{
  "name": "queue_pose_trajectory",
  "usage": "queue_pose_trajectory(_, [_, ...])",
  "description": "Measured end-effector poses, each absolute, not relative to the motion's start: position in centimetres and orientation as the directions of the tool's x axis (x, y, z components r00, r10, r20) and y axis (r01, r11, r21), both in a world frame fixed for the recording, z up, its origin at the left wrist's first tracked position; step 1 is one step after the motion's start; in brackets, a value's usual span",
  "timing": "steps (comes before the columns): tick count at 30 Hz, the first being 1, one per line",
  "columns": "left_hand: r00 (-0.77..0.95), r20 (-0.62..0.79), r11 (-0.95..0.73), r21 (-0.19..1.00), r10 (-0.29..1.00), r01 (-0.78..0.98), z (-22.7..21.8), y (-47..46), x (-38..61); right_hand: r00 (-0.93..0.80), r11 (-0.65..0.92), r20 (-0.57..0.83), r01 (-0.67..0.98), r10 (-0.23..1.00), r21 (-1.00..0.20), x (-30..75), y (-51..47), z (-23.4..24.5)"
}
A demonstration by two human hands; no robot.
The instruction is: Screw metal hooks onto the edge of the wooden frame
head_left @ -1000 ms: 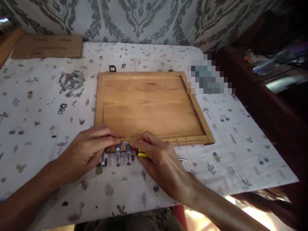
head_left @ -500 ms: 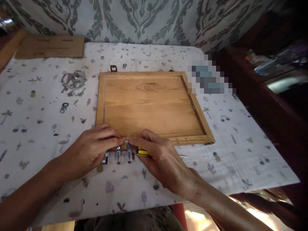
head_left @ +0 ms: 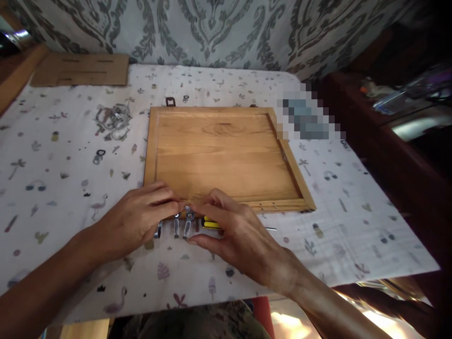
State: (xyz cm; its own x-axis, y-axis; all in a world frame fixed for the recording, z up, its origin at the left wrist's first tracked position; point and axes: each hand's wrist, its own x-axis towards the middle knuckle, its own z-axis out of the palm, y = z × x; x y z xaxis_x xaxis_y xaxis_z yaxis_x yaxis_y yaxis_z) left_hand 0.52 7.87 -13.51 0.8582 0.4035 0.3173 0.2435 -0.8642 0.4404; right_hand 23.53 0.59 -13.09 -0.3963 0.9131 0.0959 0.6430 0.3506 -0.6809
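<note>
A framed wooden panel (head_left: 222, 150) lies flat on the table, its near rail lined with small metal hooks. My left hand (head_left: 141, 214) rests over that rail, fingers closed, its fingertips at the upper plate of a metal hook (head_left: 188, 225). From the right, my right hand (head_left: 240, 230) pinches the same hook: fingers at its plate, thumb against its lower end. The hook leans slightly. Just left of it hangs another hook (head_left: 176, 228), and a further one (head_left: 157, 230) shows partly below my left hand. Under my right hand lies a yellow-and-black screwdriver (head_left: 211, 223), mostly covered.
Clear plastic packaging or loose small parts (head_left: 113, 121) lie left of the panel. A cardboard piece (head_left: 83, 69) sits at the back left. A blurred-out object (head_left: 305, 115) is at the right. The patterned tablecloth (head_left: 339, 226) covers the table; a patterned fabric (head_left: 212, 33) rises behind.
My right thumb has come out to the hook's lower end, and the hook has tilted, its bottom swinging left. My left hand stays nearly in place. The view has shifted slightly.
</note>
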Motion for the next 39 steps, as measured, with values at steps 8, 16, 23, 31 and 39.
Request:
queue_pose_trajectory(8, [0.852,0.289,-0.846,0.455,0.436,0.278,-12.4,7.5,0.9,-0.409,0.389,0.137,0.636,0.902,-0.666,23.4,0.3,-13.1])
queue_pose_trajectory(16, [0.849,0.201,-0.823,0.427,0.489,0.373,-12.3,6.9,0.9,-0.414,0.404,0.151,0.639,0.898,-0.654,23.4,0.4,-13.2])
queue_pose_trajectory(23, [0.824,0.251,-0.826,0.412,0.508,0.384,-12.7,6.6,1.2,-0.437,0.453,0.191,0.64,0.879,-0.621,23.5,0.3,-13.6])
queue_pose_trajectory(31, [0.823,0.262,-0.833,0.402,0.503,0.381,-12.8,6.6,1.3,-0.373,0.395,0.175,0.672,0.911,-0.626,22.9,-0.2,-13.8])
queue_pose_trajectory(39, [0.814,0.17,-0.778,0.451,0.555,0.437,-12.5,7.2,0.3,-0.364,0.344,0.111,0.676,0.925,-0.651,23.0,-0.3,-13.4])
